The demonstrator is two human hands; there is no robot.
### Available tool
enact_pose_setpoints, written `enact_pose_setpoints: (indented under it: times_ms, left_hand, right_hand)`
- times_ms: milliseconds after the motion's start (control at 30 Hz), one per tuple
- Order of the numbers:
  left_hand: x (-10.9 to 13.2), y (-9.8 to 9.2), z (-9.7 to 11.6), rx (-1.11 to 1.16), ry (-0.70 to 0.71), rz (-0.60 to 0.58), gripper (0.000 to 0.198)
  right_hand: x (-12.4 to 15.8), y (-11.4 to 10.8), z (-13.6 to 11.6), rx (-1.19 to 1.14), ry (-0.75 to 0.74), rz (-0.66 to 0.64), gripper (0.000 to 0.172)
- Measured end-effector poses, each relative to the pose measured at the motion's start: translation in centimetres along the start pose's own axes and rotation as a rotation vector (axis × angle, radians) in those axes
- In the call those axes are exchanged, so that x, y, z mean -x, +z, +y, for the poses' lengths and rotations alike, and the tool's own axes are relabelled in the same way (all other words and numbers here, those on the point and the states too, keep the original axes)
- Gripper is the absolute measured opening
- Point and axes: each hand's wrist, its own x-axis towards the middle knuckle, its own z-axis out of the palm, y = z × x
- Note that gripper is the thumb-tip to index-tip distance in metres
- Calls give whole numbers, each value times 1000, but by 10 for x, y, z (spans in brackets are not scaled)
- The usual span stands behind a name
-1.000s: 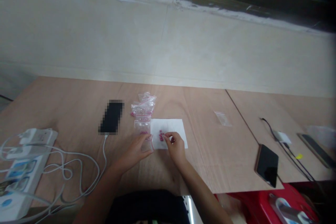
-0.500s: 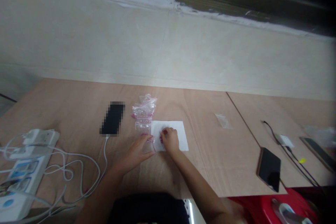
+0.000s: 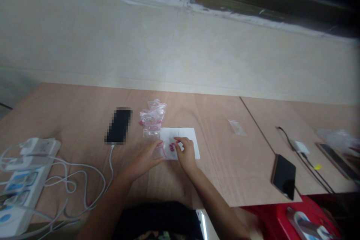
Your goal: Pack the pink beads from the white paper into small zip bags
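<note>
My left hand is closed on the edge of a small clear zip bag with a pink-red seal line, at the left side of a white paper sheet. Several small dark-red pieces lie on the sheet between my hands; their kind is too small to tell. Over them is my right hand, thumb and forefinger curled towards each other with a bit of red between the tips. A pile of clear zip bags with pink-red seals lies just beyond my left hand.
A black phone on a white cable lies left, near a power strip with tangled cords. Rightward are a flat clear bag, another phone, a dark cable and a dark flat device. A red stool stands below the table edge.
My right hand has turned and its fingers have spread somewhat, uncovering the red pieces on the paper. My left hand stays at the zip bag. The view has shifted slightly.
</note>
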Motion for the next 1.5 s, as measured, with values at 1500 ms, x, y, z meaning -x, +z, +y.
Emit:
enact_pose_setpoints:
  times_ms: [1500]
  left_hand:
    - [5,-2,0,-22,-23,22,47]
  right_hand:
    - [-7,20,14,182,16,-54,15]
